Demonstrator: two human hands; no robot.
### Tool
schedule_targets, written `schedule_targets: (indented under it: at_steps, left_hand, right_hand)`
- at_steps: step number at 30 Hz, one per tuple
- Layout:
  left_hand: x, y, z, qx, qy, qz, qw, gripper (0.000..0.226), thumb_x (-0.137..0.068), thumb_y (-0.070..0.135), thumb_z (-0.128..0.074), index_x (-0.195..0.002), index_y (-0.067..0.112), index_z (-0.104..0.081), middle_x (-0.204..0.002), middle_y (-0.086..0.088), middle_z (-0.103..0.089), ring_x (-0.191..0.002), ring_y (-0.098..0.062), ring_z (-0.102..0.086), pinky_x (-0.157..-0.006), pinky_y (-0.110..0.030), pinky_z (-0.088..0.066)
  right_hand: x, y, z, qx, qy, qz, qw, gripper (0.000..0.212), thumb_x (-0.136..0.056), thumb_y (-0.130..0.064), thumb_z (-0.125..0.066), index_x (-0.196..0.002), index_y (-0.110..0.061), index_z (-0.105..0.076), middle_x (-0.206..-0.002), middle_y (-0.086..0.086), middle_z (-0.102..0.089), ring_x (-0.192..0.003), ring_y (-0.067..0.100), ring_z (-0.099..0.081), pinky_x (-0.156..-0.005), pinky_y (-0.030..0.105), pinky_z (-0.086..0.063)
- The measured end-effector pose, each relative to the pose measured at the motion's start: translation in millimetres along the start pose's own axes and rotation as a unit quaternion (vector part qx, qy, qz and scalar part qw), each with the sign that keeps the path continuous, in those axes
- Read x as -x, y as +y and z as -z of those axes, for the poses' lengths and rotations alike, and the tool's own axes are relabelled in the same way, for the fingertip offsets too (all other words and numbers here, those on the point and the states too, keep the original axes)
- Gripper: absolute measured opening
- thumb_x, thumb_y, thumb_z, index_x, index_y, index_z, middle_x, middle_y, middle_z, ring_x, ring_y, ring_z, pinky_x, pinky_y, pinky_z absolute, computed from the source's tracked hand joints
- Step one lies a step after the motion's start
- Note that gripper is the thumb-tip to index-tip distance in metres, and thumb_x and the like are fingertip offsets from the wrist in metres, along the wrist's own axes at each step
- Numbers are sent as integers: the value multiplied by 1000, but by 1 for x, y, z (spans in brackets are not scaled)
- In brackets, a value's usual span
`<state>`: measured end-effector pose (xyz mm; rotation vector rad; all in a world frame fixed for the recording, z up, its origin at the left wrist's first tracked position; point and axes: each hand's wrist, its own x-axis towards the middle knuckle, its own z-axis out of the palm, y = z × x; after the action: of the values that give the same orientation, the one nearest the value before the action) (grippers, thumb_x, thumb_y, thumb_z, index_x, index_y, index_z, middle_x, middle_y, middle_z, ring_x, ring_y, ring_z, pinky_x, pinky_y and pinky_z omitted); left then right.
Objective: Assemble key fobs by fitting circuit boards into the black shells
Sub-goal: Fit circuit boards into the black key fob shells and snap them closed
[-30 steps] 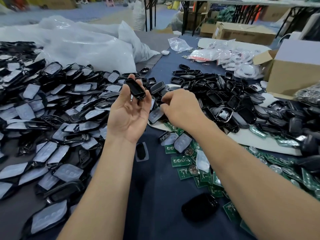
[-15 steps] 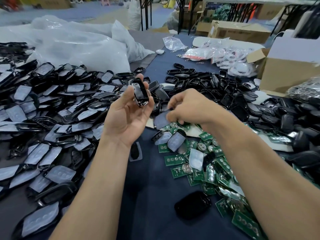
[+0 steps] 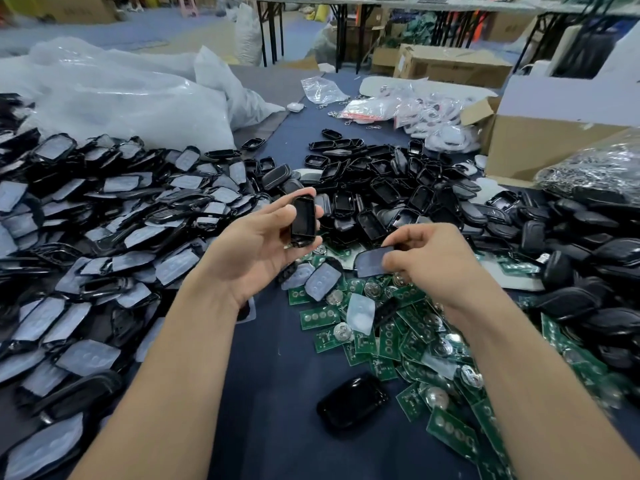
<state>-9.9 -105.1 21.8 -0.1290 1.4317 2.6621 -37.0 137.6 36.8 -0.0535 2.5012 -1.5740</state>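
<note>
My left hand (image 3: 258, 249) holds an empty black shell (image 3: 303, 221) upright between thumb and fingertips, its hollow side toward me. To its right, my right hand (image 3: 427, 259) pinches a translucent grey rubber pad (image 3: 370, 261) just above the heap of green circuit boards (image 3: 398, 337). The pad hangs a short way from the shell, not touching it. Several more loose pads lie on the boards, one pad (image 3: 320, 280) below the shell. A pile of empty black shells (image 3: 388, 188) lies behind both hands.
A big heap of shells fitted with grey pads (image 3: 104, 237) fills the left of the dark table. A closed black fob (image 3: 351, 401) lies near me. Clear plastic bags (image 3: 131, 98) sit at back left, cardboard boxes (image 3: 540, 143) at back right.
My right hand lifted a grey pad off the pile and drew right and toward me. My left hand turned the shell more upright.
</note>
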Motion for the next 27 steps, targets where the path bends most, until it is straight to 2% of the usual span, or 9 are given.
schedule_targets:
  at_steps: [2, 4, 6, 8, 10, 13, 17, 23, 27]
  left_hand:
    - [2, 0, -1, 24, -28, 15, 999, 38, -94, 12, -54, -128, 10, -71, -118, -15, -72, -98, -22, -72, -82, -37, -62]
    - [2, 0, -2, 30, -42, 23, 998, 37, -95, 11, -52, -123, 12, -76, -118, -15, -72, -96, -22, -73, -82, -36, -62]
    - [2, -1, -3, 26, -55, 26, 998, 37, -94, 11, -52, -121, 13, -77, -116, -14, -73, -95, -21, -73, -81, -35, -62]
    - [-1, -3, -5, 21, -62, 30, 997, 37, -94, 12, -53, -122, 13, -77, -115, -13, -73, -96, -20, -73, -81, -35, -62]
    - [-2, -6, -8, -3, -58, 32, 998, 39, -93, 14, -54, -128, 12, -71, -116, -12, -74, -99, -20, -73, -82, -34, -62]
    - [-3, -11, -13, -45, -50, 34, 997, 42, -91, 12, -59, -131, 13, -68, -121, -12, -74, -104, -21, -73, -80, -33, -63]
    - [-2, -21, -25, -98, -68, 43, 992, 39, -85, 14, -68, -123, 19, -76, -123, -13, -74, -107, -22, -73, -74, -31, -64]
    - [-3, -25, -33, -129, -92, 48, 986, 40, -81, 18, -73, -122, 18, -77, -121, -14, -75, -109, -23, -73, -82, -35, -63]
    - [-3, -25, -33, -107, -93, 50, 989, 39, -85, 13, -68, -124, 13, -74, -119, -17, -75, -106, -25, -74, -78, -33, -63]
  right_hand:
    - [-3, 4, 6, 32, 26, -12, 999, 30, -70, -5, -78, -75, -35, -77, -61, 1, -69, -58, 16, -56, -58, 39, -50]
    - [-5, 8, 10, 108, 37, -17, 993, 18, -72, -13, -78, -74, -31, -77, -56, -6, -68, -53, 9, -55, -53, 26, -45]
    - [-3, 11, 10, 178, 81, -1, 981, 11, -79, -24, -80, -89, -29, -79, -65, -11, -70, -61, 7, -60, -61, 23, -48]
    - [6, 15, 11, 230, 157, 34, 960, 26, -84, -34, -80, -109, -29, -76, -84, -13, -70, -76, 10, -61, -76, 25, -49]
    - [18, 14, 14, 238, 184, 94, 949, 17, -86, -35, -79, -103, -32, -76, -87, -16, -69, -76, 8, -61, -73, 25, -49]
    - [28, 17, 14, 292, 68, 123, 946, 6, -86, -38, -77, -85, -32, -76, -78, -21, -63, -73, 4, -60, -71, 30, -56]
    - [26, 19, 12, 322, -48, 94, 941, 8, -92, -36, -73, -100, -37, -74, -92, -13, -49, -77, 6, -49, -75, 29, -41]
    - [23, 22, 23, 283, -23, 95, 954, 9, -81, -34, -84, -85, -35, -76, -88, -15, -57, -76, 5, -54, -65, 25, -39]
    - [23, 24, 31, 206, 3, 80, 975, 18, -75, -22, -89, -67, -29, -74, -63, -15, -50, -48, 1, -48, -46, 11, -32]
